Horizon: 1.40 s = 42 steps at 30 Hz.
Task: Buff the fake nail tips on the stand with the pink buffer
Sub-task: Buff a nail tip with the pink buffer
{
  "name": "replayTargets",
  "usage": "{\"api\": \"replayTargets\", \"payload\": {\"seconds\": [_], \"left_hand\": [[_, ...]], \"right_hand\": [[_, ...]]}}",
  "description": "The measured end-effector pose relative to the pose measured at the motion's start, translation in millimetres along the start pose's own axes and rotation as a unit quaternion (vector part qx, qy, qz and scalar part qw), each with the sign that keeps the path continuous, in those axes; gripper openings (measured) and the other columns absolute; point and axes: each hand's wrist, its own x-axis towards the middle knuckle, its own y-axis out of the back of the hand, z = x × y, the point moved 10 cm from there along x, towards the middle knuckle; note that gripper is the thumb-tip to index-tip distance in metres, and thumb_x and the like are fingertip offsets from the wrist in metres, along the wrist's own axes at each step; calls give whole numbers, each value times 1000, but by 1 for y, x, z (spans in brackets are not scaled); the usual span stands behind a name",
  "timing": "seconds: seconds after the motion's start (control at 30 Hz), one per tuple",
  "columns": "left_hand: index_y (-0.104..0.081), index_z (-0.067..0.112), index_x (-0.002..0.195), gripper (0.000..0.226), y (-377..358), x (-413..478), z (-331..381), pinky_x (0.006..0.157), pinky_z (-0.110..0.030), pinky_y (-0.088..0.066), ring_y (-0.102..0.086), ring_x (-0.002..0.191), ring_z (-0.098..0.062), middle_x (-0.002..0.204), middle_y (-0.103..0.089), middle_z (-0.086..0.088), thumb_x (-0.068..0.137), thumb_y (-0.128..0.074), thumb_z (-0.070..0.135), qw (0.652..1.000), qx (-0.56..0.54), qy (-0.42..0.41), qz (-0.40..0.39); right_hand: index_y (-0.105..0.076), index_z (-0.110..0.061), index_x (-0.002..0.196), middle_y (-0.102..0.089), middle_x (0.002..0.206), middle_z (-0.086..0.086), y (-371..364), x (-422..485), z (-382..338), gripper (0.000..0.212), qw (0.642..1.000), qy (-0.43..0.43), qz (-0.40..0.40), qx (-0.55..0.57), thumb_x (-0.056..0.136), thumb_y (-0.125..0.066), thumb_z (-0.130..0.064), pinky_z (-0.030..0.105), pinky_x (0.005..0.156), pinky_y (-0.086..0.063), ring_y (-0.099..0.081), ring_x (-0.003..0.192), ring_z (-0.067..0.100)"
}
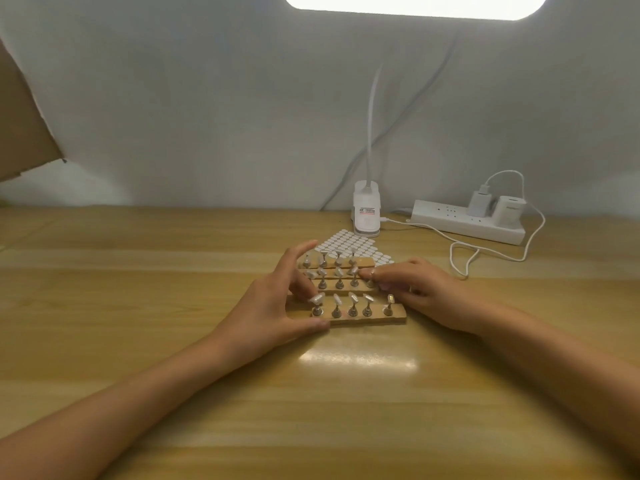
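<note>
Three wooden stand strips lie one behind another on the table, each with a row of metal pegs topped by pale fake nail tips [353, 298]. My left hand [277, 306] grips the left end of the near stand [367, 319], thumb on its front edge and curled fingers behind it, with the forefinger reaching up past the far stand [363, 261]. My right hand [415, 289] is at the right end of the middle stand [346, 289], and its fingertips pinch the rightmost peg there. A faint pink patch shows under those fingers. The pink buffer is not plainly visible.
A sheet of white round stickers [349, 242] lies just behind the stands. Further back stand a white clip lamp base [366, 213] and a power strip [467, 221] with plugs. A white cable [460, 258] loops to the right. A cardboard flap [20, 126] hangs at the far left.
</note>
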Motion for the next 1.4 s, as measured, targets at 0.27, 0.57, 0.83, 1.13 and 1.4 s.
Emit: {"api": "replayTargets", "payload": {"seconds": [0.27, 0.57, 0.83, 1.13, 1.4], "left_hand": [[-24, 41, 146, 100, 21, 8, -27, 84, 6, -31, -58, 97, 11, 86, -68, 14, 71, -89, 27, 999, 5, 46, 8], [-33, 50, 137, 88, 8, 7, -17, 94, -4, -40, -63, 95, 2, 90, -64, 18, 72, -88, 28, 996, -37, 32, -76], [-36, 34, 145, 87, -19, -1, 15, 86, -11, -46, -65, 96, -6, 98, -70, 6, 77, -85, 12, 990, -92, 0, -109], [-34, 34, 147, 90, -22, -1, 10, 90, -19, -50, -71, 97, -15, 96, -74, 2, 75, -85, 17, 977, -159, 11, -140], [-49, 29, 137, 77, -19, -2, 12, 83, -27, -58, -75, 82, -21, 83, -74, -7, 73, -83, 3, 969, -203, 28, -135]], "right_hand": [[-58, -19, 138, -59, 129, -20, -4, 48, -17, 38, 999, 41, -20, 1, 102, -51, -9, -4, 84, -32, -49, 110, -6], [-68, -35, 113, -69, 111, -18, 27, 0, 21, 29, 981, -32, 126, 142, 85, -62, -40, 16, 86, -54, -65, 100, -4], [-73, -28, 108, -75, 100, -11, 29, -29, 30, 28, 933, -76, 150, 320, 80, -69, -31, 15, 72, -55, -72, 92, 6], [-69, -31, 109, -71, 107, -11, 18, -31, 31, 39, 906, -77, 128, 395, 71, -76, -23, 20, 73, -59, -73, 97, 16], [-74, -33, 100, -74, 106, 1, 17, -33, 20, 34, 868, -49, 97, 484, 67, -83, -26, 24, 74, -59, -73, 97, 22]]}}
